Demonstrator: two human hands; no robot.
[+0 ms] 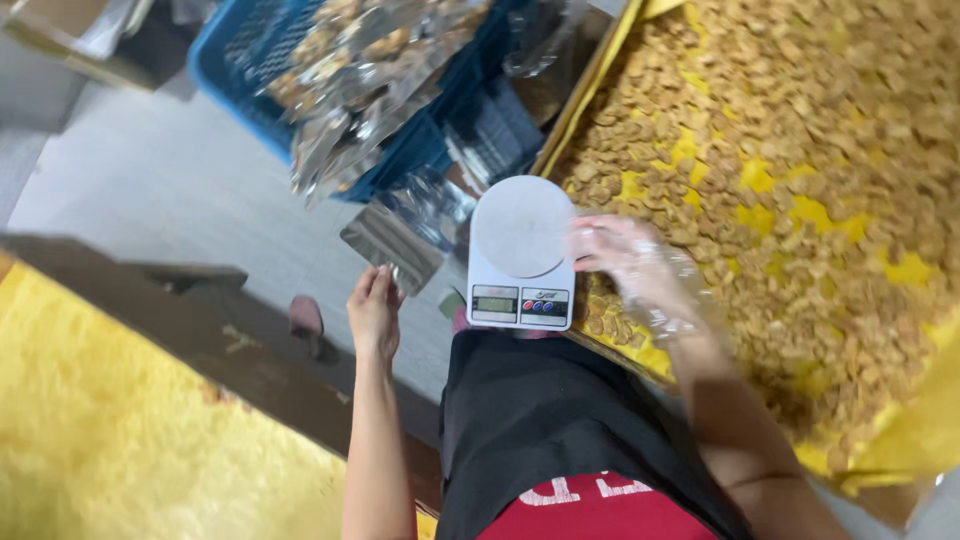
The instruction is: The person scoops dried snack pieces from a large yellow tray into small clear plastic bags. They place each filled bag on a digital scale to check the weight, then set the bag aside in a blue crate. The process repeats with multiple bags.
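Bright, even light; motion blur

The left hand (pixel 374 310) is raised at the end of a bare, nearly straight forearm, its fingers (pixel 381 282) held together and pointing up, pinching the lower edge of a thin silvery pouch. The right hand (pixel 630 262), covered by a clear plastic glove, reaches in from the right with its forearm angled, fingers spread and blurred, palm facing down, gripping nothing that can be made out
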